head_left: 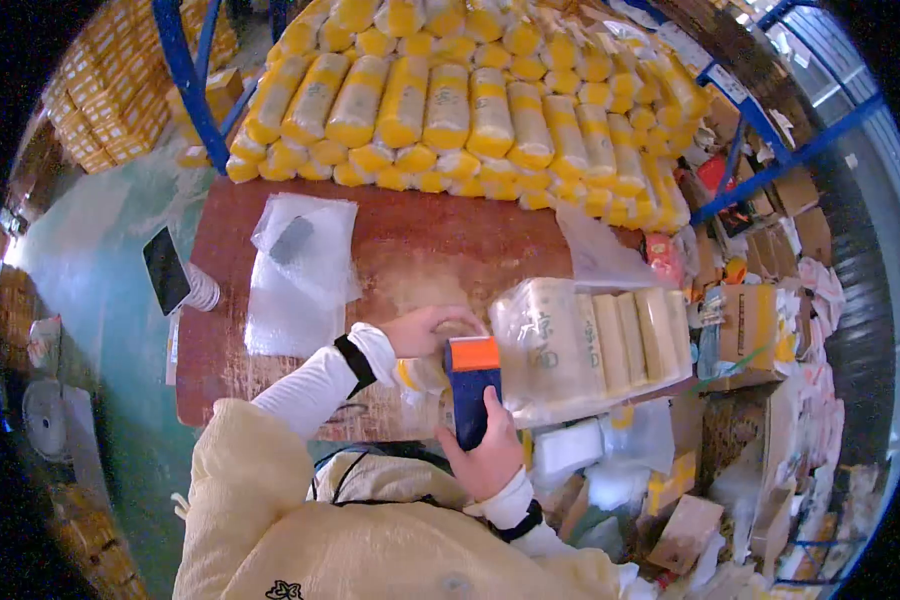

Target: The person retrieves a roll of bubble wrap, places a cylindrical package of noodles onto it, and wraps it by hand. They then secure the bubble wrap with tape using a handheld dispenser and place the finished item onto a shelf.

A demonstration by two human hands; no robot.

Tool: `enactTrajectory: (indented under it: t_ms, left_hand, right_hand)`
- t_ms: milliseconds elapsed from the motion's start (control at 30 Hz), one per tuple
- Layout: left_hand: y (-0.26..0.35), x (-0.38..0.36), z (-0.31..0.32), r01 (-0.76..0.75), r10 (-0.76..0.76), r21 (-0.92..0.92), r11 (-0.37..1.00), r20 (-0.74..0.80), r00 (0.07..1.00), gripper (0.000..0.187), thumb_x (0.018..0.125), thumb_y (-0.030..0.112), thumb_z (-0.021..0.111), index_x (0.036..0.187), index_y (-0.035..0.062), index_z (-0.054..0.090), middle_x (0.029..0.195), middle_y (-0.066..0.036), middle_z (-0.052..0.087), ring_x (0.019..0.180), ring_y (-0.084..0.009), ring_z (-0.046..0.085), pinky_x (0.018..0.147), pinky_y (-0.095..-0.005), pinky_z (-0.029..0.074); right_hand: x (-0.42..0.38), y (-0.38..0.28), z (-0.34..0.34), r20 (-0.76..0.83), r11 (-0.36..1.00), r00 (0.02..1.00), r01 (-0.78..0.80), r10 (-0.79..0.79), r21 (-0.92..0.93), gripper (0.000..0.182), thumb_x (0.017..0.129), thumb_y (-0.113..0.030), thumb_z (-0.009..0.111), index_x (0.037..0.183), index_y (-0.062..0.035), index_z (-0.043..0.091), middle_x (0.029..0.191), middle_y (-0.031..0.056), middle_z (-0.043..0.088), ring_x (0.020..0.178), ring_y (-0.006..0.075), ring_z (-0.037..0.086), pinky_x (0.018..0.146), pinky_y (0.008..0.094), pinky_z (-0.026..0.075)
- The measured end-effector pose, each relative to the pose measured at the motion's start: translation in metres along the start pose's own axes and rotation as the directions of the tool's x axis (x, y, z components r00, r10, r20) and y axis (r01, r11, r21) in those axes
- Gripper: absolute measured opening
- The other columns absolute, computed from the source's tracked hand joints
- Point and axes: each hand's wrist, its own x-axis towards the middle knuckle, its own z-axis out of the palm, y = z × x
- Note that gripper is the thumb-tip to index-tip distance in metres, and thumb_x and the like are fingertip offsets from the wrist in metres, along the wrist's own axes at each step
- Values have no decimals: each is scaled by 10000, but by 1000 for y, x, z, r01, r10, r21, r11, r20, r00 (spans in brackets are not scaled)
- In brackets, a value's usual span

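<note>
Near the table's front edge, my right hand (486, 453) is wrapped round a dark blue device (475, 400) with an orange end. My left hand (432, 330) is just beyond the orange end, its fingers curled; what they hold, if anything, is too small to tell. Below my left hand lies a small roll with yellow tape (422, 376). Right of the device sits a clear plastic bag (545, 335) of wrapped tan packs with green writing. Clear plastic sheets (300, 275) lie flat on the left of the reddish table (410, 235).
Many yellow-ended rolls (450, 105) are stacked along the table's back. A tablet (166, 270) stands at the left edge beside a white coil. Blue rack posts (192, 90) rise at both sides. Cardboard boxes (745, 325) and loose packaging crowd the right.
</note>
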Motion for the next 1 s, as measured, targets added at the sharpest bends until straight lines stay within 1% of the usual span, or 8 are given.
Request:
enactTrajectory:
  t_ms: [133,300,500,733,767,867,900,1000]
  left_hand:
    - [-21,13,-12,81,-70,-100,992,108,992,254,772,69,545,1026,71,538,1024,-87,560,1013,-189,503,923,-296,361]
    - [-9,13,-8,-46,35,127,991,86,996,319,713,67,607,1012,72,494,980,-67,521,982,-186,487,899,-293,366]
    - [6,3,-27,65,-61,-59,996,71,996,296,737,86,625,1017,70,529,977,-70,565,957,-182,527,865,-306,402]
    - [8,-25,-23,28,-35,88,996,77,996,263,789,133,594,1037,59,549,986,-92,607,932,-198,580,811,-310,445]
    - [6,-27,-23,-30,22,106,994,72,997,259,791,139,591,1034,59,550,990,-97,607,929,-206,585,804,-312,450]
    - [-1,-27,-26,59,-67,163,985,42,997,254,784,162,595,1015,61,560,982,-113,611,918,-227,591,786,-321,459]
    - [-7,-27,-25,-43,35,237,971,39,999,244,791,202,592,987,58,568,959,-118,618,900,-232,597,776,-325,464]
    - [-9,-32,-17,32,-47,203,979,68,997,238,810,209,576,995,59,572,941,-118,622,890,-230,598,779,-321,463]
  right_hand:
    - [-2,11,20,-95,992,994,55,-45,113,696,646,-198,742,1207,1,380,992,230,522,828,379,561,715,392,474]
    - [0,7,17,-98,994,994,49,-39,99,680,645,-181,744,1199,-21,383,961,230,530,818,375,570,702,383,478]
    - [14,3,16,-61,963,995,88,-75,254,667,658,-200,750,1180,3,388,928,206,570,800,315,602,711,362,480]
    - [17,-4,-17,260,897,965,-121,7,424,614,692,-223,715,1172,2,407,988,227,559,806,369,593,690,395,492]
    - [17,-6,-13,93,954,979,152,-181,259,611,707,-260,700,1196,-30,413,946,242,542,733,389,586,607,408,497]
    - [-4,-25,5,174,995,985,23,-5,-101,713,658,-270,741,1221,-30,374,903,246,529,714,405,572,628,407,486]
    - [-12,-22,15,94,990,993,85,-74,-116,718,655,-280,736,1234,-61,374,852,232,504,675,420,540,583,439,471]
    - [-24,-19,11,120,991,989,96,-84,-95,739,643,-253,747,1238,-38,365,857,235,505,739,419,535,623,440,468]
